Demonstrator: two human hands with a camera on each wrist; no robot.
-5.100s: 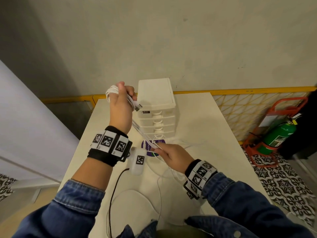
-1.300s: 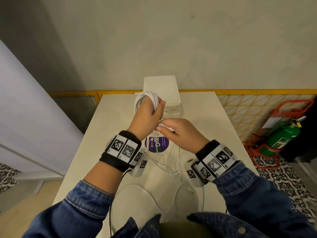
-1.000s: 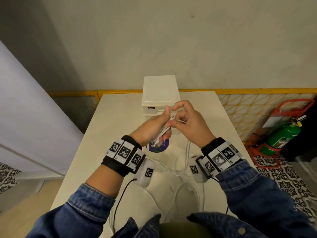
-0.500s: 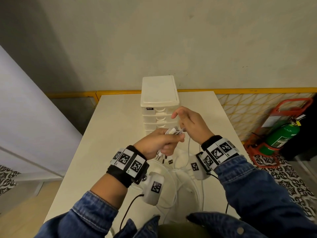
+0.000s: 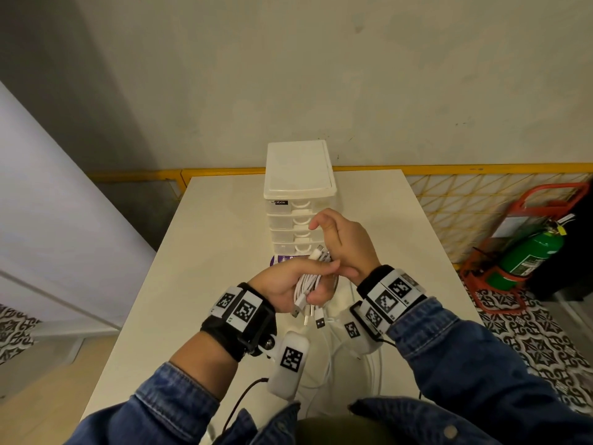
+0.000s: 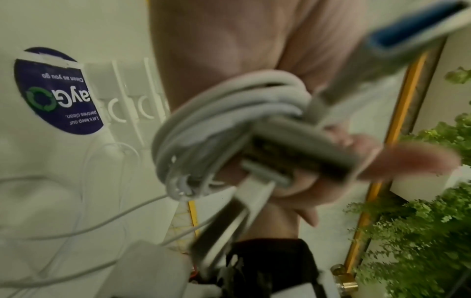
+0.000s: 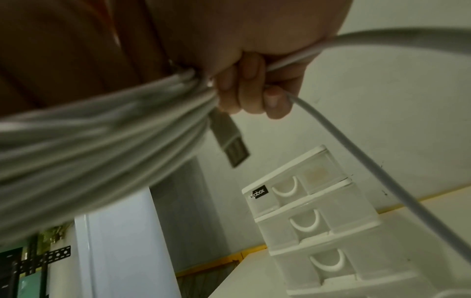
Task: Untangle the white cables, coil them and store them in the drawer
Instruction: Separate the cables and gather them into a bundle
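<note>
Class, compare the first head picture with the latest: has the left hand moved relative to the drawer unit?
Yes. The left hand, gripping the coil, has come down and toward the person, from beside the top of the drawer unit to in front of its base.

1. A small black label [image 5: 278, 202] on the top drawer front of the white drawer unit [image 5: 300, 165] ends in "box"; its first letters are too small to read. In the right wrist view the same label shows "box" clearly.
2. A round purple sticker [image 6: 58, 90] on the table [image 5: 205, 239], seen upside down in the left wrist view, reads "Clean as you go" and "Let's keep our pantries clean."
3. Its large white logo letters are partly hidden; only "ayG" can be read.
</note>
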